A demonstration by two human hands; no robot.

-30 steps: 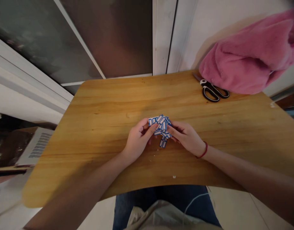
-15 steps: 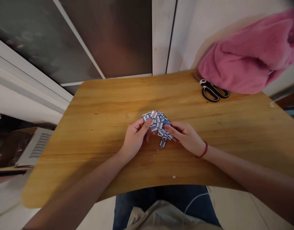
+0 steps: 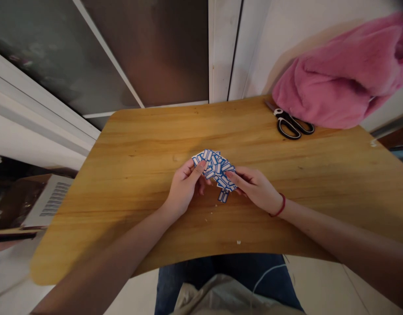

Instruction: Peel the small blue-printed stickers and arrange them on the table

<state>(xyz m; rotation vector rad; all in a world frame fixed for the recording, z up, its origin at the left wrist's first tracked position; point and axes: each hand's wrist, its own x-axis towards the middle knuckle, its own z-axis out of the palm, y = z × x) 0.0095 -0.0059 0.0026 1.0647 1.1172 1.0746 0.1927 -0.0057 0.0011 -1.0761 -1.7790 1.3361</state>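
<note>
A bunch of small white paper labels with blue borders (image 3: pixel 216 167) is held just over the table's middle, the pieces overlapping at many angles. My left hand (image 3: pixel 185 183) grips the bunch's left end, thumb on top and fingers underneath. At the right end, my right hand (image 3: pixel 254 186), with a red cord on its wrist, pinches it the same way. One label piece (image 3: pixel 223 195) shows below the bunch, between the hands; whether it touches the table I cannot tell. My fingertips are partly hidden beneath the labels.
Black-handled scissors (image 3: pixel 291 124) lie at the back right of the wooden table (image 3: pixel 148 140), beside a pink plush cloth (image 3: pixel 339 74). Tiny white scraps (image 3: pixel 238 242) dot the near part. A sliding door frame (image 3: pixel 217 57) stands behind. A box (image 3: pixel 52 201) is off to the left.
My left hand has shifted slightly left, and the bunch of labels is spread a little wider. My right hand has hardly moved.
</note>
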